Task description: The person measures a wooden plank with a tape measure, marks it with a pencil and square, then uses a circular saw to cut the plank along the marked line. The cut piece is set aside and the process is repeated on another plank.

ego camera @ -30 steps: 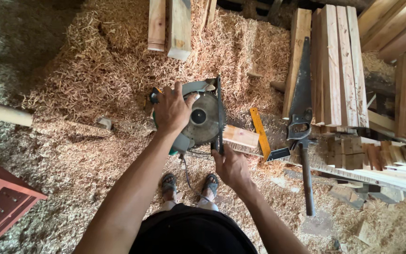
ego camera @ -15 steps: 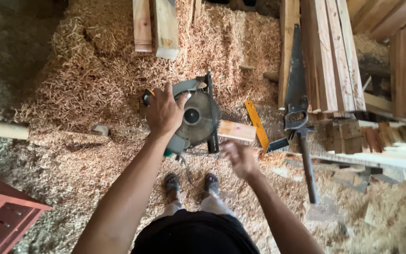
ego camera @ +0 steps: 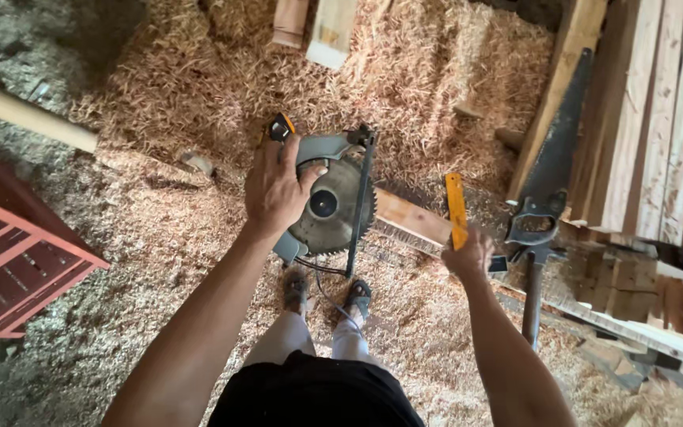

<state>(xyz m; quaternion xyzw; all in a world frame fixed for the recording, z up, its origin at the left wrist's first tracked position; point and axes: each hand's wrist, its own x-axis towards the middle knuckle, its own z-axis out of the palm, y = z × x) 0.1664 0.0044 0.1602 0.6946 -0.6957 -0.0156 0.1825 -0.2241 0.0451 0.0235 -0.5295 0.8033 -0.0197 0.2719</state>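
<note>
Circular saw (ego camera: pixel 333 202) is up in the air over the sawdust-covered floor (ego camera: pixel 160 237), right above the person's 2 sandalled feet. It's tipped on its side so the toothed blade faces the camera, grey guard on top, base plate edge-on along the right of the blade. Left hand (ego camera: pixel 277 190) has its grip clamped on the saw's handle, thumb lying across the guard; a bit of orange-and-black handle pokes out above the knuckles. A thin cord hangs down from under the saw.

Right of the saw, a light wooden board (ego camera: pixel 409 217) runs off diagonally, with a yellow folding rule (ego camera: pixel 456 209) lying past it. Right hand (ego camera: pixel 468 255) is at the lower end of that rule, fingers curled in. Can't tell if it's actually gripping the rule or just touching it.

Further right of the saw there's a hand saw (ego camera: pixel 551 170) with a dark handle leaning on a stack of planks (ego camera: pixel 642 119). Left of the saw: a red slatted crate (ego camera: pixel 17 269) and a pale round pole (ego camera: pixel 25 115).
</note>
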